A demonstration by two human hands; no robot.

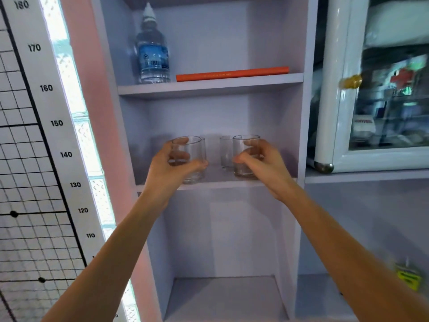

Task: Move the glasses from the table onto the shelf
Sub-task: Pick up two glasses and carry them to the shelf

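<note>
Both my hands reach into the middle compartment of a pale lilac shelf unit (pixel 218 185). My left hand (pixel 170 169) is wrapped around a clear tumbler glass (pixel 191 156) at the front left of that shelf board, its base near the edge. My right hand (pixel 260 162) grips a second clear glass (pixel 245 152) whose base rests on the board at the right. Another clear glass (pixel 225 151) stands behind it, further in, and a sliver of a further glass shows behind the left one. The table is out of view.
On the shelf above stand a water bottle (pixel 153 54) and a flat orange book (pixel 232 73). The compartment below shows nothing inside. A white glass-door cabinet (pixel 380 94) sits to the right, and a height chart (pixel 46 135) hangs on the left wall.
</note>
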